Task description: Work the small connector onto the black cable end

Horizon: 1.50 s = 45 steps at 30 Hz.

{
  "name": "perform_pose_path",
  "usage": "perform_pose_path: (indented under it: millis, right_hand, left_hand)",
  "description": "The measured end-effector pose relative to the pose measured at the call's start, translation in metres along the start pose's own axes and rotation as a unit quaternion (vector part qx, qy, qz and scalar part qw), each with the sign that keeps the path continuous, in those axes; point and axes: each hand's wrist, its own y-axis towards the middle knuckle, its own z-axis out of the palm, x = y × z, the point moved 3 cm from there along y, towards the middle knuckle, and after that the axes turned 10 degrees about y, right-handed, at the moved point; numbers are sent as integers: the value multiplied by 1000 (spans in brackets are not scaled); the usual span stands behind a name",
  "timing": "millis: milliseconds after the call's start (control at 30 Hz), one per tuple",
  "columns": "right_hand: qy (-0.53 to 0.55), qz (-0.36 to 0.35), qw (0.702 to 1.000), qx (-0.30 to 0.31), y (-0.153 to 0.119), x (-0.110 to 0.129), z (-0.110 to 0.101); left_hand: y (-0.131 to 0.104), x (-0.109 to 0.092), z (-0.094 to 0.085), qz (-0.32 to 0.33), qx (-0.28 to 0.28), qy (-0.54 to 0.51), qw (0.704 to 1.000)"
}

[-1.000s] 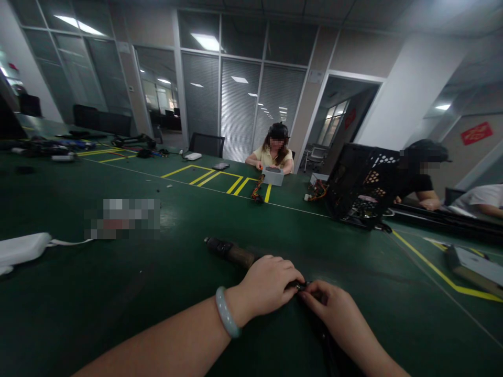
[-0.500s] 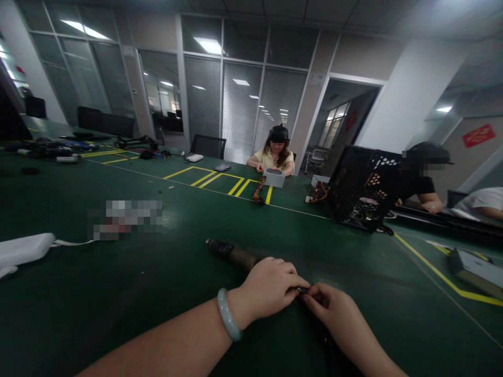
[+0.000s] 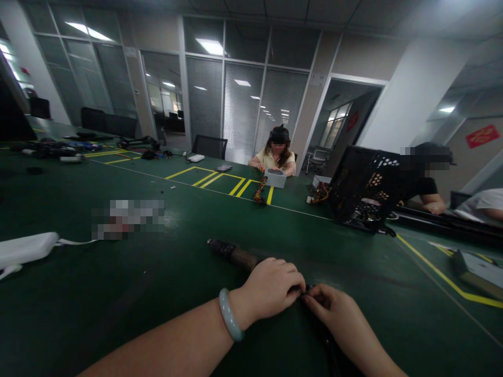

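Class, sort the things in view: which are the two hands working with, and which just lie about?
At the hands:
Small dark piece between left hand and right hand
Dark cylindrical tool by the left

Lying about:
White plastic device
Black computer case
Metal box

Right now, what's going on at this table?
The left hand and right hand meet fingertip to fingertip on a small dark part, too hidden to identify. A dark tool-like object lies on the green tabletop, running under the left hand. Across the table, a person in a yellow top has both hands at a grey box with bundled wires. A black perforated case stands to the right.
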Motion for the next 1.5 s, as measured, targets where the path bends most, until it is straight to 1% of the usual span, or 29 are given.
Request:
perform_pose_path:
  millis: [200, 367, 600, 733, 800, 900, 1167, 1300, 1500]
  right_hand:
    - [-10, -3, 1000, -3, 0, -1, -1]
    - [-11, -6, 1000, -4, -1, -1, -1]
    - [-9, -6, 1000, -12, -1, 1, 0]
    - [5, -17, 999, -33, -3, 3, 0]
    - [-3, -16, 999, -47, -6, 5, -1]
    - [-21, -12, 998, -52, -8, 9, -3]
    - [-23, -13, 998, -53, -11, 13, -4]
    - [-28, -12, 998, -60, -10, 10, -3]
    - [-29, -14, 997, -68, -8, 3, 0]
  left_hand:
    - [0, 0, 1, 8, 0, -2, 1000]
    - [0, 0, 1, -21, -8, -5, 1000]
    - [1, -1, 0, 9, 1, 2, 1000]
    - [1, -1, 0, -20, -6, -5, 1000]
    - [1, 0, 2, -38, -2, -1, 999]
    - [1, 2, 5, -52, 9, 2, 999]
    - [3, 4, 7, -47, 12, 0, 999]
    - [3, 2, 5, -27, 21, -17, 999]
    - [2, 3, 7, -21, 17, -29, 999]
